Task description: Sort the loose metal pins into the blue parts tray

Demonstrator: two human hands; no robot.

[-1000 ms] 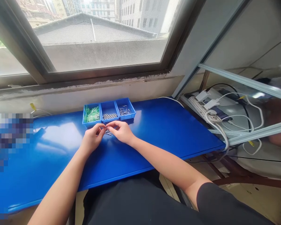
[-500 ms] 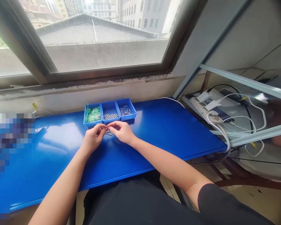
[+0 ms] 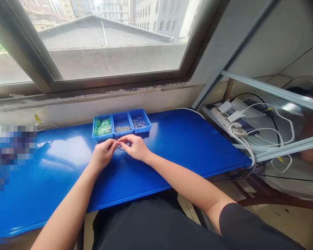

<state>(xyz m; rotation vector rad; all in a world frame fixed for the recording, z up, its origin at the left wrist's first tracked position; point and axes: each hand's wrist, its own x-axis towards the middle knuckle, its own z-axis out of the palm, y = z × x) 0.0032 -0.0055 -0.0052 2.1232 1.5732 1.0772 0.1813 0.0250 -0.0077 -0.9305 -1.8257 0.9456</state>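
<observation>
Our left hand (image 3: pixel 103 152) and right hand (image 3: pixel 135 147) half-close their grips over slim steel pins (image 3: pixel 120 147) at frame centre, just below the blue tray (image 3: pixel 121 125) on the worktop (image 3: pixel 177 146); we cannot tell if either pinches one.

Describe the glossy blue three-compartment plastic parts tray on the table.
The glossy blue plastic parts tray has three open, roughly square compartments in a row and sits flat near the back edge of the blue tabletop. The left compartment holds green pieces, the middle a cluster of short silver cylinders, and the right loose metal pins. The person's left hand and right hand are just in front; contact cannot be told.
</observation>
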